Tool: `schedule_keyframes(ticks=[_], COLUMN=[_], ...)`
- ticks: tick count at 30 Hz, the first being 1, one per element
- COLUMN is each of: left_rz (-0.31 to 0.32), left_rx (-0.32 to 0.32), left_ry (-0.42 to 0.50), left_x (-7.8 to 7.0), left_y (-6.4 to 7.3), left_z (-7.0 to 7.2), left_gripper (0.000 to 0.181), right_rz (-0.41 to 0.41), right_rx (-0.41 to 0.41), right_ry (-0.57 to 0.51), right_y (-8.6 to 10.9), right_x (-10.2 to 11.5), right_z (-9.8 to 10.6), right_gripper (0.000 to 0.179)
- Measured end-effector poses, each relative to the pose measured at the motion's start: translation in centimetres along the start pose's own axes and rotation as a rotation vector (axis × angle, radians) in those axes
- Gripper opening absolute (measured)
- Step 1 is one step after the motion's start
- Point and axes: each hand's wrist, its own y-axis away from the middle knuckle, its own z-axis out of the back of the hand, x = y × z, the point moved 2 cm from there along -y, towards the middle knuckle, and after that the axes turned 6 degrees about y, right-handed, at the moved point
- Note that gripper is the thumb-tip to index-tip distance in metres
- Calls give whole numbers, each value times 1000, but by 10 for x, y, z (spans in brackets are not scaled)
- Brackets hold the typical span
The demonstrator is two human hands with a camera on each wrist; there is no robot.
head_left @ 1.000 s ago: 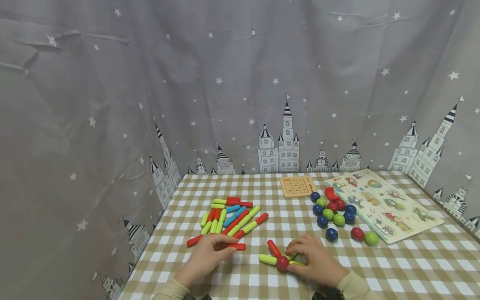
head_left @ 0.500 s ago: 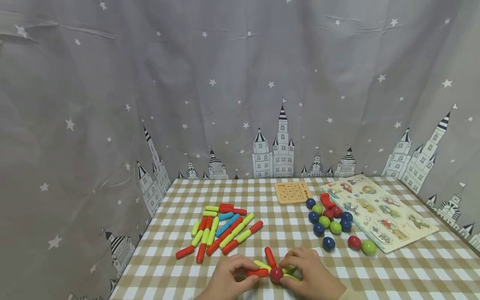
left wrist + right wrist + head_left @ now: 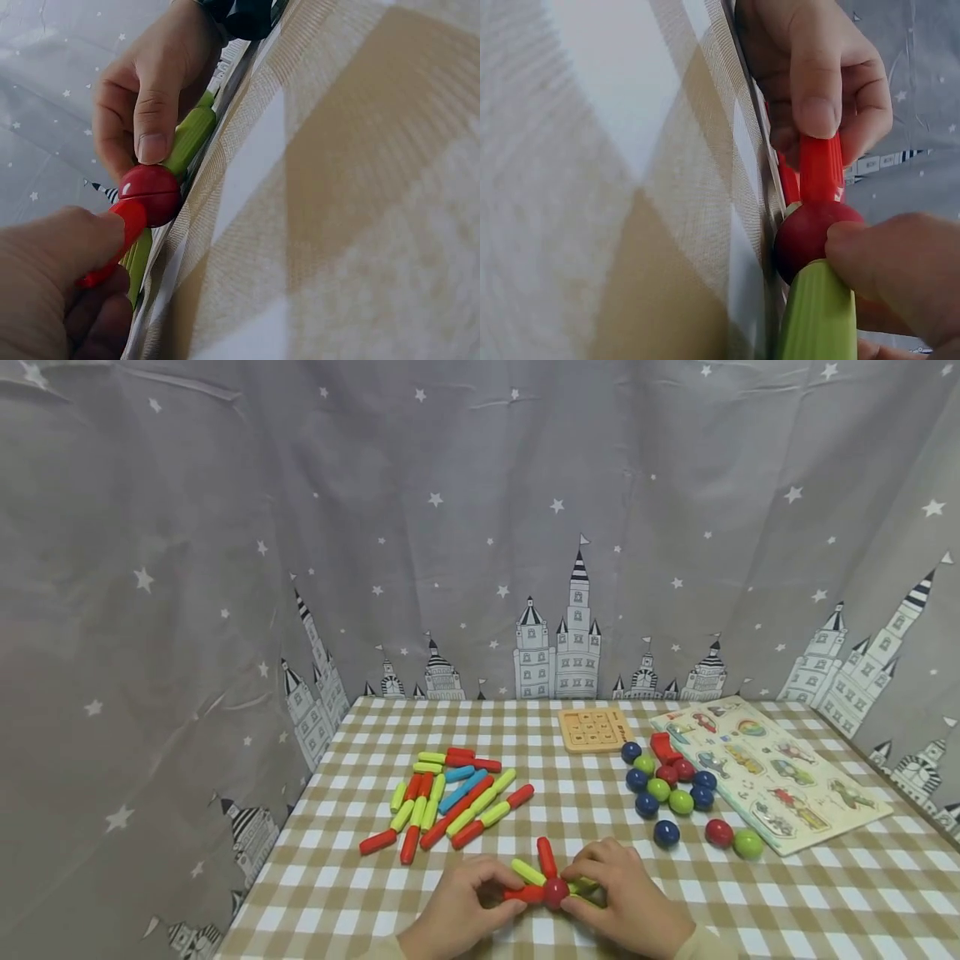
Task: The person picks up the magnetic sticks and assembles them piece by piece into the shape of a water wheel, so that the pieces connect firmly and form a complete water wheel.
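My left hand [image 3: 467, 902] pinches a red stick [image 3: 525, 894] between thumb and fingers. Its end meets a dark red ball [image 3: 556, 892] low on the table. With thumb and fingertips my right hand [image 3: 624, 897] holds that ball from the right. Green sticks and another red stick [image 3: 547, 857] spread out from the ball. One green stick [image 3: 528, 871] points to the back left; another green stick [image 3: 819, 311] shows below the ball in the right wrist view. In the left wrist view the red stick [image 3: 129, 232] touches the ball's side.
Loose red, green and blue sticks [image 3: 465, 811] lie in a group at the back left. Several balls [image 3: 681, 802] sit at the right, beside a picture puzzle board [image 3: 780, 768]. A wooden number puzzle [image 3: 596, 730] lies at the back.
My left hand has carried the red stick rightward from beside the stick group to the ball, where its end now touches. The right hand has kept hold of the ball.
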Motion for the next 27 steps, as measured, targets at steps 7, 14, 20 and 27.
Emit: schedule_keyframes(ticks=[7,14,20,27], left_rz=[46,-13,125,151], left_rx=[13,-145,-374,-273], left_ry=[-106,-337,-743,-819], left_x=[3,-1,6,19], left_y=[-1,-3,-6,-11], left_z=[0,15,43,45], left_gripper=[18,15,23,26], right_rz=[18,16,-18,-24], right_rx=[25,47,73,87], right_ry=[-10,-9,-11,-29], right_y=[-1,-1,-1,-2], right_x=[0,0,-1,-2], right_z=[1,2,3,3], right_gripper=[18,14,11,11])
